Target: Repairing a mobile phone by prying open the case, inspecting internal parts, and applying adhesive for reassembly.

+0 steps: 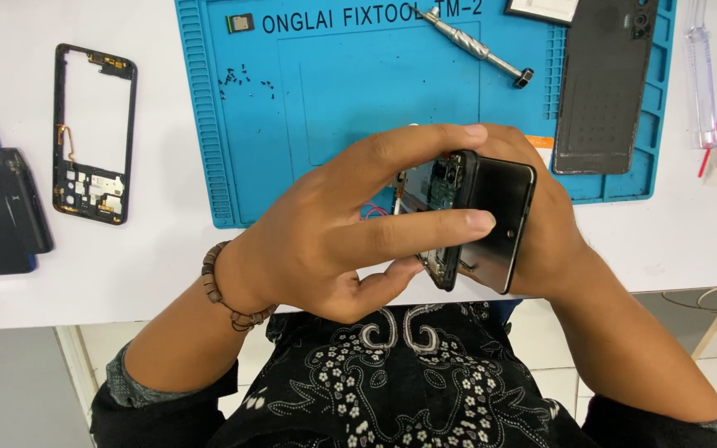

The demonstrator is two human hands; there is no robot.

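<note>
Phone (491, 220) — opened, board bare — looks light, stiff, fragile; I'd grip its edges only. My left hand (350, 228) pinches its open side, right hand (553, 228) cradles behind.

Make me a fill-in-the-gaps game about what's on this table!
1. Both hands hold an opened ___ above the table edge.
2. The work mat under the tiny screws is ___ in colour.
3. The screwdriver lies on the ___.
4. The left hand wears a beaded ___ at the wrist.

Missing words: phone; blue; mat; bracelet
</note>
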